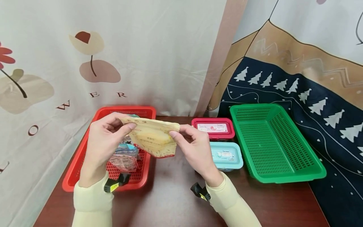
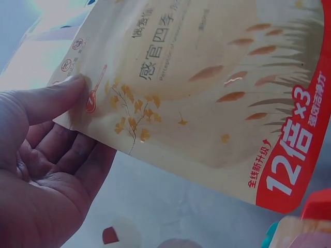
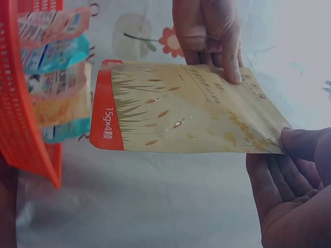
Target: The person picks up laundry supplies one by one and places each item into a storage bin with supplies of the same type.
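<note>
A pale yellow pouch (image 1: 151,137) with a red bottom band hangs between both hands above the table. My left hand (image 1: 103,138) pinches its upper left corner, thumb on the face turned to me. At the upper right corner, my right hand (image 1: 195,148) pinches it the same way. Printed leaves and the text "12倍×3" show on the pouch (image 2: 207,103) in the left wrist view; "15g×4颗" is printed on its red band in the right wrist view. Behind the left hand stands a red basket (image 1: 146,170) with several coloured pouches (image 1: 124,160) inside.
A green basket (image 1: 278,178) stands at the right of the brown table (image 1: 170,198). Between the baskets sit a pink-red lidded box (image 1: 212,127) and a light blue lidded box (image 1: 227,154). Printed curtains (image 1: 170,56) hang behind the table.
</note>
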The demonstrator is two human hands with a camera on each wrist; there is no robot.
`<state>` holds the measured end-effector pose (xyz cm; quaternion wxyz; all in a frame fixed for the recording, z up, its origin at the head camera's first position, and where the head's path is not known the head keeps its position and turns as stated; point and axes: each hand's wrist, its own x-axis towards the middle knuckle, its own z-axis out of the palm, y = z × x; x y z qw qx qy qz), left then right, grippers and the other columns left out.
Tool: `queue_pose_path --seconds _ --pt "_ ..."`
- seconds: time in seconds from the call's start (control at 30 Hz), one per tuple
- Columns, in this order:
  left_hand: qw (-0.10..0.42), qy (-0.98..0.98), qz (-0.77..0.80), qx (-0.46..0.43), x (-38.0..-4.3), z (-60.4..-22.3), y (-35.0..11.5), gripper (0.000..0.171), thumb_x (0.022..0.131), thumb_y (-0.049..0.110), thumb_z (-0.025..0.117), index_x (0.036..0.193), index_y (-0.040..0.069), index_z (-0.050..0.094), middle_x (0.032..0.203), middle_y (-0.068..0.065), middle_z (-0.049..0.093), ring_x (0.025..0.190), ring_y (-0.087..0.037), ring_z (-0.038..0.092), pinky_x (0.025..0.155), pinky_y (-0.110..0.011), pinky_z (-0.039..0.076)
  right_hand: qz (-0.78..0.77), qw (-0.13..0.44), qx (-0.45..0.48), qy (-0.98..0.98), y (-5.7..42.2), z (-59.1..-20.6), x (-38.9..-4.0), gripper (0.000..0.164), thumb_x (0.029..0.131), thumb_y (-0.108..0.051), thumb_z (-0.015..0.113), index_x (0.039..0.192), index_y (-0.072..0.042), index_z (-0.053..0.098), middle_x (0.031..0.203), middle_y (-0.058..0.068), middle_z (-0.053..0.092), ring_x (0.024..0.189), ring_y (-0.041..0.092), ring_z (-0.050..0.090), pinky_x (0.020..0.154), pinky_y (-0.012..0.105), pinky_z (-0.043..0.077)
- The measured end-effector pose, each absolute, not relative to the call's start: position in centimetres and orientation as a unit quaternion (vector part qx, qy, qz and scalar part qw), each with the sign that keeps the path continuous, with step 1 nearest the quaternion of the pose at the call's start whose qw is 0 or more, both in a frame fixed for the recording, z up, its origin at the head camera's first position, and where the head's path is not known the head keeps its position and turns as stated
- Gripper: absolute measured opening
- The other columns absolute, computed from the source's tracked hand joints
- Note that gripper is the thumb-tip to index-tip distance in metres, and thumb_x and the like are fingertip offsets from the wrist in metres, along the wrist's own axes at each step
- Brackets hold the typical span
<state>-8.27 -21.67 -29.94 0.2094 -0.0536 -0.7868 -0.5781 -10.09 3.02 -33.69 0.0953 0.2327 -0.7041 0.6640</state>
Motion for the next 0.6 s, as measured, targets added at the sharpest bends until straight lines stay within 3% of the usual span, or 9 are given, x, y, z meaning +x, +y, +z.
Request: queue_pose_path --seconds 0.33,0.6 --pt "0.193 -0.721 -0.661 -0.079 -7.5 -29.8 -24.3 0.015 0.083 -0.019 0.074 0.096 -0.011 0.072 0.078 -0.010 0.072 0.057 -0.018 0.065 0.057 -0.023 0.056 0.678 0.083 0.263 -0.682 1.1 -33.2 -9.7 0.011 0.093 -0.008 0.077 0.103 -0.003 0.077 0.096 0.007 0.077 0.080 0.013 0.070 0.071 0.033 0.061" --pt "0.215 -0.648 -0.723 -0.101 -6.8 -30.5 -26.2 0.019 0.080 -0.030 0.066 0.094 -0.017 0.070 0.080 -0.014 0.074 0.065 -0.019 0.067 0.060 -0.021 0.056 0.689 0.064 0.279 -0.666 -0.7 -33.1 -9.0 0.014 0.094 -0.009 0.077 0.106 -0.002 0.077 0.096 0.009 0.077 0.077 0.014 0.072 0.069 0.033 0.061"
